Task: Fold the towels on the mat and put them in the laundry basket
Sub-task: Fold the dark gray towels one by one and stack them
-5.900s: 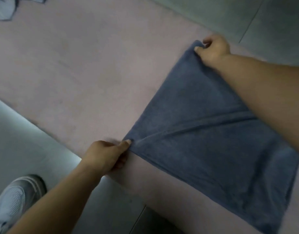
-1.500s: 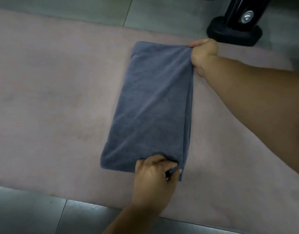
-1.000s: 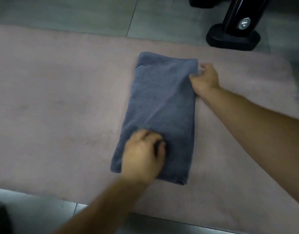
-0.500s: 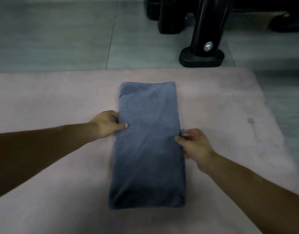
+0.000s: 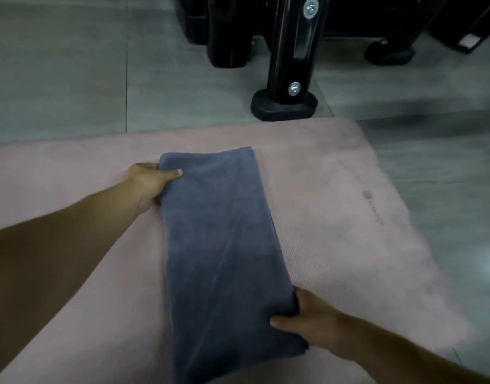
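A dark blue-grey towel (image 5: 221, 245), folded into a long narrow strip, lies on the pink mat (image 5: 335, 217) and runs from the far middle toward me. My left hand (image 5: 149, 181) grips its far left corner, thumb on top of the cloth and fingers hidden beneath. My right hand (image 5: 307, 317) grips the near right edge, thumb pressed on the fabric and fingertips tucked under it. No laundry basket is in view.
A black metal post on a rounded foot (image 5: 284, 106) stands just beyond the mat's far edge, with more black equipment (image 5: 227, 37) behind it. Grey floor tiles (image 5: 58, 79) surround the mat. A faint logo (image 5: 372, 206) marks the mat's right side.
Both hands left the towel's middle edges: my left hand slid to the far left corner, my right hand drew back to the near right edge. Each now grips the cloth.
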`<state>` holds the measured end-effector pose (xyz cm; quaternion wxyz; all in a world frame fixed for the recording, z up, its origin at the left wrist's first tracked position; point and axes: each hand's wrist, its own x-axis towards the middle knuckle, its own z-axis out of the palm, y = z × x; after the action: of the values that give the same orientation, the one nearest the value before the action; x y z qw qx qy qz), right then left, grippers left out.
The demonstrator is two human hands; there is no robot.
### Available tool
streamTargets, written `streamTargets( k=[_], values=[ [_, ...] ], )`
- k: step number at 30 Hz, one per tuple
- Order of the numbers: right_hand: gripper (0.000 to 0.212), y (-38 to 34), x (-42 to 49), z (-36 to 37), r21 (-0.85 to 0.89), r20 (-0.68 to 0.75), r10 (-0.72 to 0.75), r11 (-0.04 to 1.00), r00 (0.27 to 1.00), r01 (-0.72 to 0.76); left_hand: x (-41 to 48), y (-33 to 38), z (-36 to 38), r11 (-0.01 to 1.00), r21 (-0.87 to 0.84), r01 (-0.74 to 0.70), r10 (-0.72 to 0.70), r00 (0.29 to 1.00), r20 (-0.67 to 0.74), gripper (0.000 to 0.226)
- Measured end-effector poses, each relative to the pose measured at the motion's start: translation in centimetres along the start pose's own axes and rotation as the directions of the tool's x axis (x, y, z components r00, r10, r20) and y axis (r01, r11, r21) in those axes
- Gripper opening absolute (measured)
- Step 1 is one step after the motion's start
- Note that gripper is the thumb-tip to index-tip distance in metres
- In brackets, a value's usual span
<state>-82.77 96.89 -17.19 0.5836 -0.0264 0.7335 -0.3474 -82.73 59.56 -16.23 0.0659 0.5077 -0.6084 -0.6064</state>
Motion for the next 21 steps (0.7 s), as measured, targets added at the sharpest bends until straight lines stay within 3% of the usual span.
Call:
streamTargets(
  k=[3,6,9,11,13,17,21],
  values=[
    [0.052,-0.5,-0.2,-2.4,0.112,0.062,-0.034,0.993,0.998,0.027,0.6,-0.4,-2.8,0.999,-0.042,0.017,-0.016,1.000,0.012,0.018],
    [0.034,-3.0,1.0,-5.0,0.280,-0.141,-0.085,0.952,0.986,0.123,-0.4,-2.3,-8.3,0.999,-0.028,0.034,-0.036,0.998,-0.043,0.031],
    [0.023,-7.4,3.7,-5.8,0.323,-0.387,-0.106,0.915,0.916,0.243,-4.6,-6.5,-14.7,0.990,0.060,0.124,-0.118,0.989,-0.093,0.039],
    [0.013,-10.2,5.5,-5.0,0.312,-0.484,-0.135,0.897,0.865,0.315,-8.3,-9.1,-17.4,0.967,0.128,0.220,-0.215,0.975,-0.051,0.037],
    [0.019,-12.0,7.1,-3.9,0.341,-0.502,-0.117,0.884,0.857,0.320,-11.0,-10.3,-18.3,0.923,0.269,0.276,-0.300,0.952,0.055,0.036],
    [0.046,-12.5,7.7,-2.4,0.364,-0.481,-0.033,0.902,0.876,0.234,-10.3,-9.2,-17.7,0.876,0.460,0.149,-0.185,0.982,0.035,0.042],
    [0.030,-10.6,5.6,-0.8,0.199,-0.428,-0.055,0.968,0.902,0.153,-7.4,-7.2,-15.9,0.911,0.405,0.074,-0.042,0.995,-0.088,0.049]
  ],
)
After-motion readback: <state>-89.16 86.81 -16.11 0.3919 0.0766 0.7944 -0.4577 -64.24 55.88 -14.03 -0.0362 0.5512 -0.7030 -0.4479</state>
